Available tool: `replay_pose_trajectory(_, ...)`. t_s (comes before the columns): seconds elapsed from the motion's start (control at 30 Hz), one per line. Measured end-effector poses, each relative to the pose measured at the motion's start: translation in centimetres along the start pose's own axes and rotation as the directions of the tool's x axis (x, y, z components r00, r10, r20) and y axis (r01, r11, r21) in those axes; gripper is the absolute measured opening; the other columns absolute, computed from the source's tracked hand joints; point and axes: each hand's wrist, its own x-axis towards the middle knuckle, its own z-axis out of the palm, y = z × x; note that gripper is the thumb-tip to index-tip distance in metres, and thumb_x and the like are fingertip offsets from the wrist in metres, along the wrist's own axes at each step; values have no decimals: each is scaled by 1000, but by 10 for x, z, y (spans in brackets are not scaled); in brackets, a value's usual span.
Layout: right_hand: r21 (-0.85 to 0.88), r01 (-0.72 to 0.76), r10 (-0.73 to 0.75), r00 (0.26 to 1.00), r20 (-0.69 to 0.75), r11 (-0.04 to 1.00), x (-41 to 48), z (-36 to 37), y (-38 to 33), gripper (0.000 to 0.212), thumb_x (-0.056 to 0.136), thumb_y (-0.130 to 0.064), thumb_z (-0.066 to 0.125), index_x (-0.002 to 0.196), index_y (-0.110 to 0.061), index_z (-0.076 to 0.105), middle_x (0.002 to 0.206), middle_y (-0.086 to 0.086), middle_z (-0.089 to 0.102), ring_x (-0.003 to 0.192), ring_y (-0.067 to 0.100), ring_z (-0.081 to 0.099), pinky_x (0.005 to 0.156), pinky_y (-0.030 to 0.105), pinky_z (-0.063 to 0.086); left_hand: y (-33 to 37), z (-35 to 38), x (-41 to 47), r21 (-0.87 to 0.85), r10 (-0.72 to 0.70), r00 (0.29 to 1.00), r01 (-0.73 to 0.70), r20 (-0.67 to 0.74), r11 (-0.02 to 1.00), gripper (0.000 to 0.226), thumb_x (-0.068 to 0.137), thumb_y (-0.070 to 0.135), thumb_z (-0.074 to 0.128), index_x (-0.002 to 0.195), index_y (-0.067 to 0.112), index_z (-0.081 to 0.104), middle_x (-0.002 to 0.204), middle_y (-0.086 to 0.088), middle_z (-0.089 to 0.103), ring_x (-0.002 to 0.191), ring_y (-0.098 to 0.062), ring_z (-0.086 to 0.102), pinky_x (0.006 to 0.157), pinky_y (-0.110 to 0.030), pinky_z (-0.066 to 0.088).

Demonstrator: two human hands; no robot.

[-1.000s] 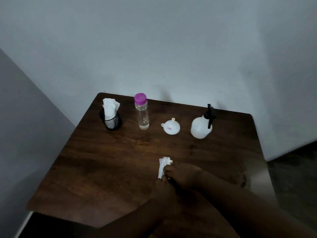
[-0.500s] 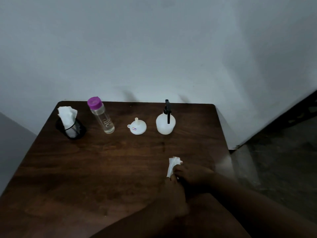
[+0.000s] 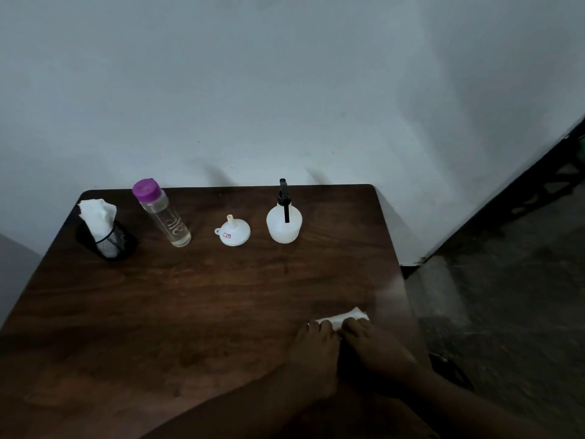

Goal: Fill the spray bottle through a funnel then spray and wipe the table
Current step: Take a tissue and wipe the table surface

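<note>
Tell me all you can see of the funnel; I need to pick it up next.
The funnel is small, white and plastic-looking. It stands upside down, wide mouth on the table and spout pointing up, with a small loop tab on its left rim and a small sticker on its side. It sits between the water bottle and the spray bottle, touching neither.

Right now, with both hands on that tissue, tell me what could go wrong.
1. The tissue lies close to the table's right edge; a wipe outward could carry it, or the right hand, off the edge.
2. The left hand crowds the same small tissue, so it may bunch up or tear.
3. A long stroke toward the wall could knock the spray bottle or the funnel.
</note>
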Motion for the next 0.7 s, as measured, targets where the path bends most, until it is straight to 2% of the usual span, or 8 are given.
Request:
replay_pose_trajectory(0.07, 32, -38, 39, 999, -19, 999, -4, 9, -12, 35, 89, -35, 43, 111, -23, 67, 108, -3, 61, 89, 13, 61, 70, 25, 51, -8, 1, -8, 33, 59, 998, -59, -10, 998, 61, 86, 38, 61, 136, 8, 43, 135, -15, 42, 121, -34, 41, 112, -47, 29)
replay_pose_trajectory(0.13, 0, -60, 60, 997, -56, 998, -6, 14, -23, 30, 82, -37, 45, 97, -27, 69, 96, -6, 61, 76, 9, 61, 58, 20, 49, -20, 5, -14, 71, 123, 992, -121, -24, 990, 62, 85, 40, 63, 135, 7, 45, 132, -15, 44, 122, -34, 42, 117, -48, 24)
replay_pose_trajectory(0.2, 21, -87, 88, 996, -31, 996, -5, 15, -39, 36, 83, -40, 43, 101, -24, 70, 101, -3, 62, 82, 14, 64, 64, 24, 53, -33, 11, -20, 90, 178, 983, -174, -38, 981, 60, 86, 38, 62, 135, 7, 46, 135, -15, 45, 125, -35, 42, 120, -50, 19)
replay_pose_trajectory(0.3, 33, -109, 107, 992, 74, 993, 3, 16, -65, 57, 91, -44, 28, 130, -14, 55, 129, 5, 50, 114, 25, 54, 91, 37, 51, -58, 15, -31, 95, 241, 970, -240, -5, 966, 65, 88, 34, 61, 142, 7, 40, 147, -17, 37, 136, -36, 34, 122, -50, 13)
replay_pose_trajectory(0.47, 106, -213, 205, 975, 82, 971, 26, 25, -110, 47, 92, -40, 38, 127, -15, 57, 128, 4, 50, 112, 25, 57, 87, 39, 53, -103, 18, -57, 90, 304, 952, -307, 46, 947, 72, 91, 36, 56, 151, 5, 30, 159, -19, 23, 148, -34, 19, 124, -48, 7)
replay_pose_trajectory(0.53, 93, -217, 211, 975, 70, 972, 34, 33, -128, 52, 91, -40, 37, 131, -14, 55, 132, 6, 49, 113, 26, 56, 88, 42, 54, -118, 20, -66, 81, 323, 946, -324, 28, 942, 68, 91, 37, 53, 149, 6, 35, 158, -18, 29, 147, -34, 25, 124, -47, 7)
replay_pose_trajectory(0.63, 115, -199, 187, 977, 103, 973, 52, 35, -152, 39, 75, -42, 67, 106, -18, 70, 108, 0, 56, 85, 18, 66, 60, 30, 58, -145, 30, -79, 101, 329, 944, -329, 17, 939, 61, 87, 46, 42, 136, 13, 54, 145, -11, 51, 135, -26, 48, 118, -44, 16)
replay_pose_trajectory(0.7, 47, -181, 178, 982, 58, 982, 66, 25, -173, 36, 55, -46, 83, 83, -26, 74, 90, -6, 61, 67, 14, 65, 46, 19, 51, -162, 34, -88, 93, 324, 946, -325, 28, 941, 66, 82, 50, 33, 131, 15, 59, 139, -8, 56, 130, -25, 53, 116, -44, 27)
